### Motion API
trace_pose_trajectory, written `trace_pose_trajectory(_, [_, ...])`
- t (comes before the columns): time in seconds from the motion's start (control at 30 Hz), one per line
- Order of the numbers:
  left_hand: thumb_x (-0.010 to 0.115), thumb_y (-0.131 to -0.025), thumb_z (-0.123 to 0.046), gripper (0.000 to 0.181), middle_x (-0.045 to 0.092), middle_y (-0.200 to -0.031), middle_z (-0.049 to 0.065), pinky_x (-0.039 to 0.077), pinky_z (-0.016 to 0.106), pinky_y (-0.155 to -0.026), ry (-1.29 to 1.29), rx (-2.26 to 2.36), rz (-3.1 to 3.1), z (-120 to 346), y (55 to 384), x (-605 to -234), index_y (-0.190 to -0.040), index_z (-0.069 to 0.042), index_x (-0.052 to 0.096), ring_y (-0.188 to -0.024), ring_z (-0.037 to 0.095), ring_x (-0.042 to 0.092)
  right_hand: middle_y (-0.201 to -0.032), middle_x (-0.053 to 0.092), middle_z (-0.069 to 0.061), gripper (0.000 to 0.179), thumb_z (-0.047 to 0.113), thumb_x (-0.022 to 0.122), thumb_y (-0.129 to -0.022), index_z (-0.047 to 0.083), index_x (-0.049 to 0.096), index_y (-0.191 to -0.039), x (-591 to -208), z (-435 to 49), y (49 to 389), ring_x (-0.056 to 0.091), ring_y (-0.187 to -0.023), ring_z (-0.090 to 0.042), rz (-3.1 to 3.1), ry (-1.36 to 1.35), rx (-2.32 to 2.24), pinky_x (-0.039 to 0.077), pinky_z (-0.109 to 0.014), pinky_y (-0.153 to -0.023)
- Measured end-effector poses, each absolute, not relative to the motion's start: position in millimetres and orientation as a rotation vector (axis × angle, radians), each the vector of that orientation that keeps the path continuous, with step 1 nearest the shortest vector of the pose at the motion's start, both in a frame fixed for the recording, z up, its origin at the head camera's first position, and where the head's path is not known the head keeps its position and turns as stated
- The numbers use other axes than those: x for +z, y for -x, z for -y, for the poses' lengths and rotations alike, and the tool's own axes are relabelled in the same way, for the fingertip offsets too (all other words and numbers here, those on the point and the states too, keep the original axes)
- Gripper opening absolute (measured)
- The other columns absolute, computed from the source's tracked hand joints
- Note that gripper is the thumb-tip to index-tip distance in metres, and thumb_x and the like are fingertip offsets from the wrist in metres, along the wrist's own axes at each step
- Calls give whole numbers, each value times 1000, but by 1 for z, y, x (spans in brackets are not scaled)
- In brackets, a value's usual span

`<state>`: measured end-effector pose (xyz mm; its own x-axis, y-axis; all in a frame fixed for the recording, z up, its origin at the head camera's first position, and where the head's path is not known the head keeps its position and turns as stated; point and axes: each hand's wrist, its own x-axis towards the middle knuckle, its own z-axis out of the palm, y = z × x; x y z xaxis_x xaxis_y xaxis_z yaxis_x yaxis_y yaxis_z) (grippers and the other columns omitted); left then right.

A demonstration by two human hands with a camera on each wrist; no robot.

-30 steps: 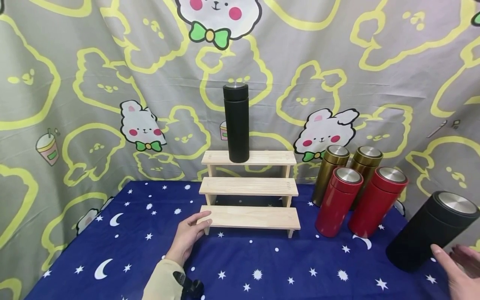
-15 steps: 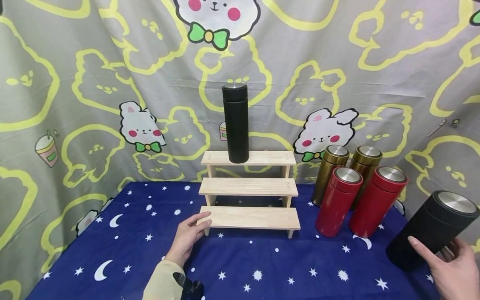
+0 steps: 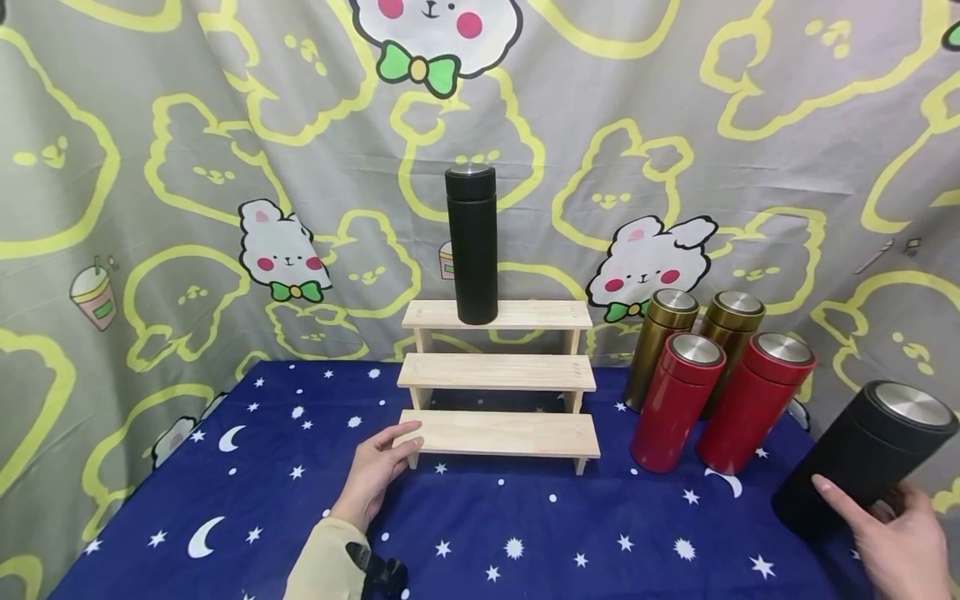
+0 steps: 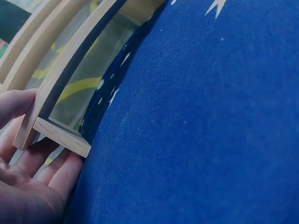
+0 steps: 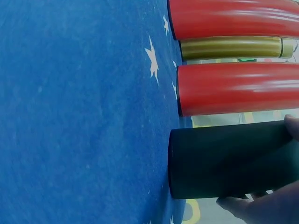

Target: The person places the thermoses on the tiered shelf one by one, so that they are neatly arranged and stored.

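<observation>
At the left end of the bottom step of a three-step wooden display stand [image 3: 502,433], my left hand [image 3: 375,475] pinches the board. In the left wrist view, the thumb [image 4: 18,103] lies against the board's end and the fingers curl below, beside the leg. My right hand [image 3: 900,533] grips a black thermos bottle [image 3: 847,475] at the far right, thumb on the near side and fingers around the back. That bottle stands on the cloth in the right wrist view. Another black thermos bottle [image 3: 472,250] stands upright on the stand's top step.
Two red thermos bottles [image 3: 678,408] stand right of the stand, with two gold ones [image 3: 660,354] behind them. A dark blue star-and-moon cloth [image 3: 300,492] covers the table. A patterned curtain [image 3: 337,167] hangs behind.
My right hand has come in from the right edge and closed around the black thermos bottle, which stays in place. My left hand and the stand have not moved.
</observation>
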<state>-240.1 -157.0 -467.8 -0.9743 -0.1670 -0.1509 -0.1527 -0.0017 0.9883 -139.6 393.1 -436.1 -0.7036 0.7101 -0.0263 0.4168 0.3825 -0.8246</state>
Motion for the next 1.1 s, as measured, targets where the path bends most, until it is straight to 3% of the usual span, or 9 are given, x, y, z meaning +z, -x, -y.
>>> trace_pose_trajectory(0.17, [77,-86,-10,39,49,-140,26,48,43,-94,-362,-2189,2217,157,239,-466,-122,2,67,-114,31,59,-139,40,-33,85,37,70,-90,-7,26,-148,-434,-390,134,56,-93,-12,2319,1003,1244,46,-23,-74])
trace_pose_trajectory(0.23, [77,-86,-11,39,49,-140,26,48,43,-95,-356,-2188,2217,157,239,-466,-122,2,67,-114,31,59,-144,34,-35,89,38,68,-91,-8,21,-150,-432,-388,130,57,-114,-29,2329,1018,1267,48,-36,-92])
trace_pose_trajectory(0.33, [77,-86,-11,40,49,-139,26,48,43,-94,-344,-2189,2218,157,239,-466,-122,2,67,-113,30,59,-151,22,-36,95,40,65,-92,-8,10,-152,-428,-383,126,30,-133,-53,2343,1045,1297,30,-62,-103])
trace_pose_trajectory(0.5, [77,-86,-11,40,49,-140,26,48,43,-94,-355,-2191,2218,157,239,-466,-122,2,67,-113,30,59,-152,22,-35,95,41,66,-92,-6,11,-153,-420,-374,122,30,-134,-52,2349,1025,1298,27,-58,-107])
trace_pose_trajectory(0.53, [77,-86,-11,40,49,-139,26,48,43,-94,-356,-2193,2217,157,239,-466,-122,2,67,-113,30,59,-150,25,-35,95,41,67,-91,-6,13,-153,-418,-373,121,35,-133,-48,2359,1007,1281,33,-49,-108])
trace_pose_trajectory(0.77, [76,-87,-12,40,48,-140,26,48,43,-95,-361,-2196,2220,158,238,-466,-123,1,66,-114,30,59,-147,33,-34,93,45,70,-89,-2,21,-153,-411,-364,122,38,-127,-51,2423,851,1267,38,-51,-103])
trace_pose_trajectory(0.87, [76,-86,-13,41,48,-140,26,47,44,-95,-373,-2195,2230,158,236,-467,-123,1,66,-115,30,59,-139,46,-27,91,43,73,-88,-1,26,-152,-413,-363,119,54,-117,-21,2448,740,1261,48,-22,-87])
trace_pose_trajectory(0.97, [77,-86,-12,40,48,-140,26,47,44,-95,-368,-2200,2228,158,237,-467,-123,1,67,-115,30,59,-115,61,2,79,38,79,-84,8,39,-146,-415,-361,116,49,-91,8,2431,627,1251,36,-7,-60])
trace_pose_trajectory(1.1, [77,-86,-12,39,50,-140,25,48,43,-95,-372,-2196,2226,158,239,-466,-122,0,68,-114,29,59,-113,58,9,79,38,81,-82,18,42,-147,-414,-351,118,46,-90,10,2401,577,1253,38,-7,-62])
